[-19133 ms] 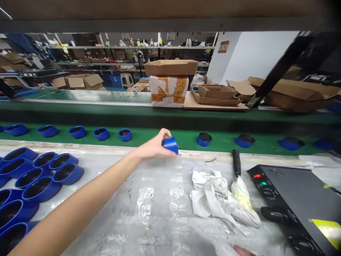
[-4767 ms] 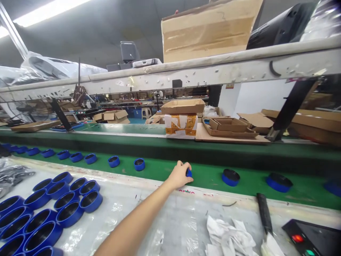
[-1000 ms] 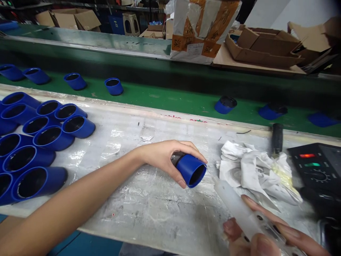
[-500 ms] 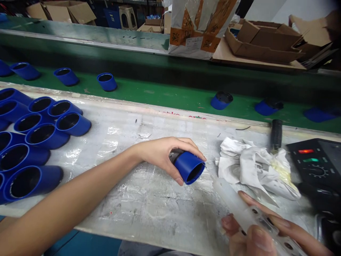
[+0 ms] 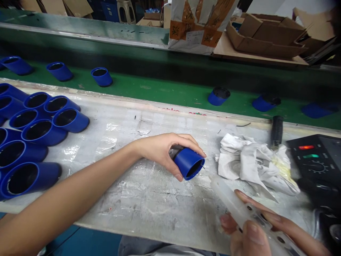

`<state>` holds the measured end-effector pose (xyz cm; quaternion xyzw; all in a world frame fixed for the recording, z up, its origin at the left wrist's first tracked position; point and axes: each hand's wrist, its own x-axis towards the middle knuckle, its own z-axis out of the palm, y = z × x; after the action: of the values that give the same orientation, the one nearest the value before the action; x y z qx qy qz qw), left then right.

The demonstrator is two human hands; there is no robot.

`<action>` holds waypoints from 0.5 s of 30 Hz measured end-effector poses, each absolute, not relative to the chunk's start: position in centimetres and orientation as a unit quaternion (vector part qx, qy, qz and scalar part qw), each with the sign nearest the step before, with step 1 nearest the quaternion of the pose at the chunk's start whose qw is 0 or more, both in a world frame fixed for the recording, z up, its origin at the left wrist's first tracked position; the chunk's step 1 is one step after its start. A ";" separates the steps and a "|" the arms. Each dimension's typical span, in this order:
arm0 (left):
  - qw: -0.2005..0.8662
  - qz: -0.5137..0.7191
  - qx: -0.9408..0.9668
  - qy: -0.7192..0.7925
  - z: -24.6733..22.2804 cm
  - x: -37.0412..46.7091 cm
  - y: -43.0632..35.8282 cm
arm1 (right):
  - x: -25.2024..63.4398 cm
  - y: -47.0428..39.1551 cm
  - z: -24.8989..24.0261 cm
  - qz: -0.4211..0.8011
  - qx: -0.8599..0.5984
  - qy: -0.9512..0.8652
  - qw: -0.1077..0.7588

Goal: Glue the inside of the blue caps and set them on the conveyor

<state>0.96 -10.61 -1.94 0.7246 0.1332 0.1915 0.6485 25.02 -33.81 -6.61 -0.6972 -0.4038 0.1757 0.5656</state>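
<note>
The left hand (image 5: 165,153) is curled tight around one blue plastic cup-shaped part (image 5: 188,163). The part lies on its side, just above the plastic-covered grey work table (image 5: 149,199), near the middle. Its open mouth points to the right, and the inside looks dark. The thumb is under the part and the fingers wrap over the top.

The right hand (image 5: 255,231) is closed on one long see-through plastic syringe tube (image 5: 239,209) at the bottom right. The thin tip of the tube points up and left, toward the open mouth of the blue part, and sits just beside it.

On the left side of the table lies a bunch of big blue plastic rings (image 5: 37,131), packed close and touching each other. Nine can be counted; more may be cut off at the edge. All look hollow and dark inside.

Behind the table runs one green belt (image 5: 165,92). Six small blue caps (image 5: 101,76) sit on it, well apart: three on the left and three on the right. The right ones are blurry.

One crumpled white cloth (image 5: 250,163) lies right of the blue part. One black handle (image 5: 277,129) pokes out behind it. One black box with a red light and a green light (image 5: 311,160) sits at the far right. Brown cardboard trays (image 5: 263,35) and one taped white box (image 5: 199,25) sit beyond the belt; what is in them cannot be seen.
</note>
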 end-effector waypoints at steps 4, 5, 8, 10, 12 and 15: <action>0.644 0.184 0.730 0.137 -2.0 1.0 -10.6 | 29.5 -34.9 -10.6 0.320 -0.641 -0.380 0.585; 0.644 0.182 0.730 0.139 -1.9 1.0 -10.6 | 30.0 -35.0 -11.1 0.332 -0.633 -0.383 0.585; 0.640 0.177 0.734 0.141 -1.9 1.0 -10.7 | 29.9 -34.9 -11.2 0.336 -0.609 -0.408 0.591; 0.636 0.174 0.738 0.140 -1.9 1.0 -10.7 | 28.8 -34.7 -10.3 0.322 -0.605 -0.419 0.596; 0.635 0.172 0.740 0.141 -1.9 0.9 -10.7 | 27.4 -34.5 -9.1 0.274 -0.621 -0.420 0.603; 0.633 0.165 0.743 0.145 -1.8 0.9 -10.7 | 25.3 -34.3 -7.0 0.215 -0.650 -0.417 0.598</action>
<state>0.86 -10.73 -1.84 0.7426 0.1454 0.1646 0.6328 25.27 -34.26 -6.99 -0.6497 -0.4166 0.2148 0.5984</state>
